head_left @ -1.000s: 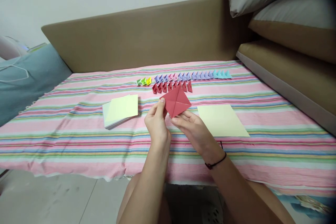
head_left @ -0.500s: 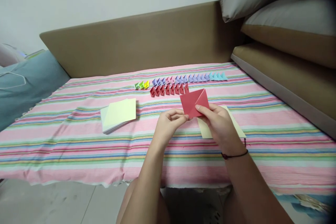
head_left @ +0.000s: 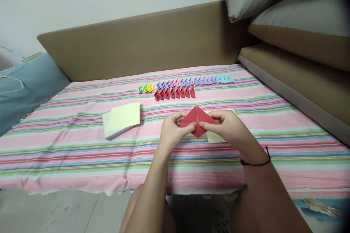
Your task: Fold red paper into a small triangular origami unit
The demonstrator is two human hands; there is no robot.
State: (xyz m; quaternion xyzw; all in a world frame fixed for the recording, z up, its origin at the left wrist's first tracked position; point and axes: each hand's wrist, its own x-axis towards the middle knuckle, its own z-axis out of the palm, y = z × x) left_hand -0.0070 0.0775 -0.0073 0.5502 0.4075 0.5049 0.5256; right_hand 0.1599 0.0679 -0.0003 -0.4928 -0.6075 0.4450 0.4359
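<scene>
A red sheet of origami paper (head_left: 197,116), turned point-up as a diamond with a crease down its middle, is held in the air above the cloth. My left hand (head_left: 176,125) grips its left corner, thumb on the front and fingers behind. On the other side my right hand (head_left: 225,125) pinches the right corner the same way, and both thumbs meet near the crease. Behind my right hand a pale yellow sheet (head_left: 216,137) lies partly hidden. Further back stands a row of small folded red paper pieces (head_left: 172,93).
A stack of pale paper (head_left: 124,116) lies on the striped cloth (head_left: 82,145) to the left. Folded purple, pink and blue pieces (head_left: 188,81) line up behind the red row, with green and yellow ones (head_left: 146,88) beside them. Cushions (head_left: 298,54) are piled at right.
The red paper has been turned from a tilted rectangle-like position to a point-up diamond. My right hand has shifted to its right corner, and both thumbs now press near the middle.
</scene>
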